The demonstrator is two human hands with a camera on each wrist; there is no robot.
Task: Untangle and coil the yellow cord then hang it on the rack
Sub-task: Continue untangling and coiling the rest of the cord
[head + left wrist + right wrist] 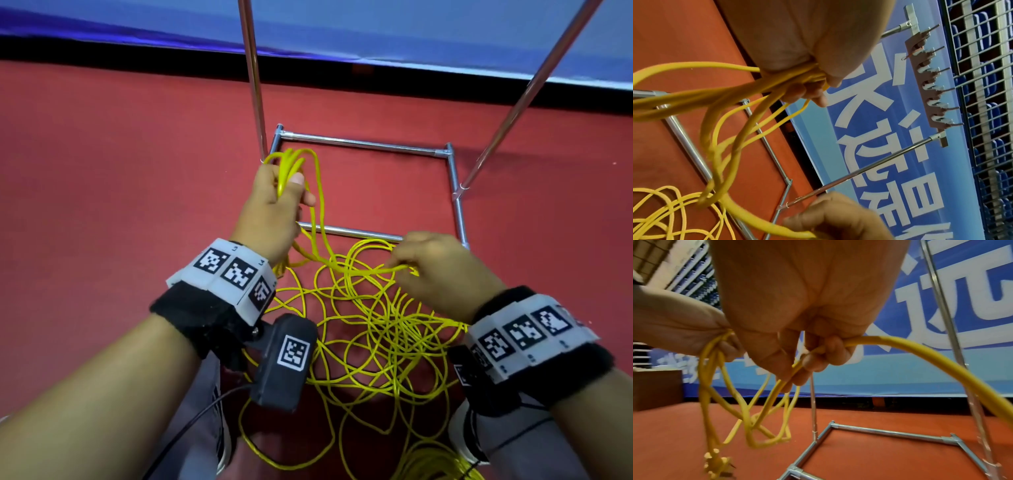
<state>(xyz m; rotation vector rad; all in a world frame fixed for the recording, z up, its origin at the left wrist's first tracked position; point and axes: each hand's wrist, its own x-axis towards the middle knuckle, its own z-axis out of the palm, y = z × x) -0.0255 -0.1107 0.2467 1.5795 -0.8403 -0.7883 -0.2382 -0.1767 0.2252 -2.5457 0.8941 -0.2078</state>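
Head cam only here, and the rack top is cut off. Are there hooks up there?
Observer: Yes. The left wrist view shows a brown hook board across the top of the rack poles. None of the yellow cord is on it.
Operator: Where's the plug end?
Observer: In the right wrist view, the plug dangles below the loops held by the left hand.
Operator: Right hand grip: one strand or several?
Observer: I can make out one strand running through the right hand, pinched between thumb and fingers.
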